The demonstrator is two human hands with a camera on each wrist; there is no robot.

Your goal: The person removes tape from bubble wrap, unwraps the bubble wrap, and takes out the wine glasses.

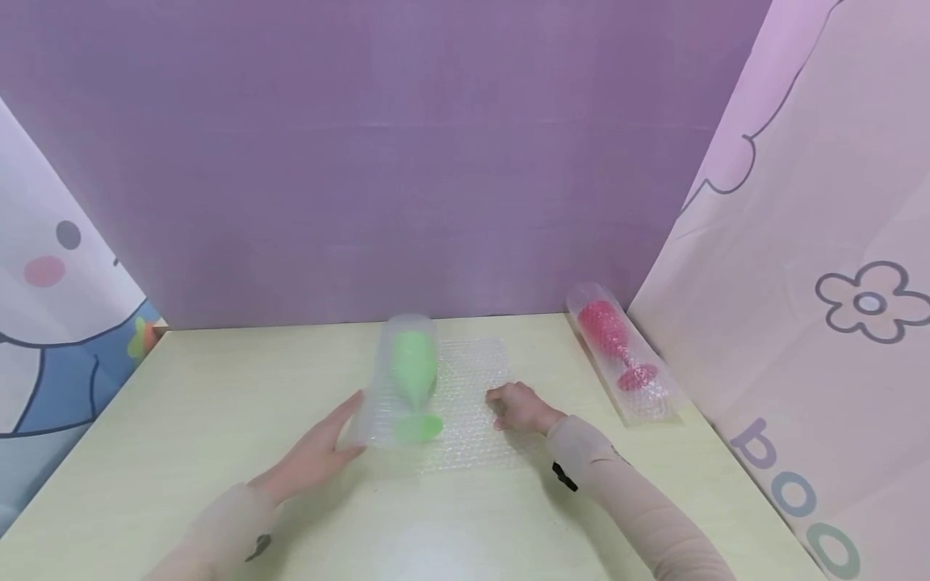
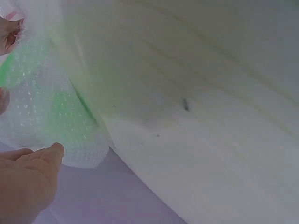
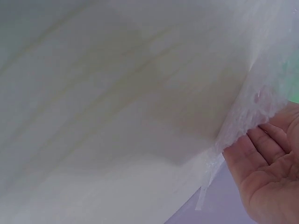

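A green plastic goblet (image 1: 413, 363) lies on the table under a layer of bubble wrap (image 1: 475, 403), its base toward me. To its right the wrap lies flat. My left hand (image 1: 318, 452) is at the left edge of the wrapped part, thumb and fingers spread and touching it; in the left wrist view the left hand (image 2: 30, 182) lies beside the wrap with straight fingers. At the sheet's right edge my right hand (image 1: 525, 408) pinches the bubble wrap with curled fingers. The right wrist view shows that hand (image 3: 268, 163) at the wrap's edge, the thumb partly hidden.
A red goblet (image 1: 609, 332) rolled in bubble wrap lies at the table's back right, near the side curtain (image 1: 799, 266). A purple curtain (image 1: 407, 177) rises behind the pale table (image 1: 240, 387). Another printed curtain (image 1: 51, 323) stands at the left.
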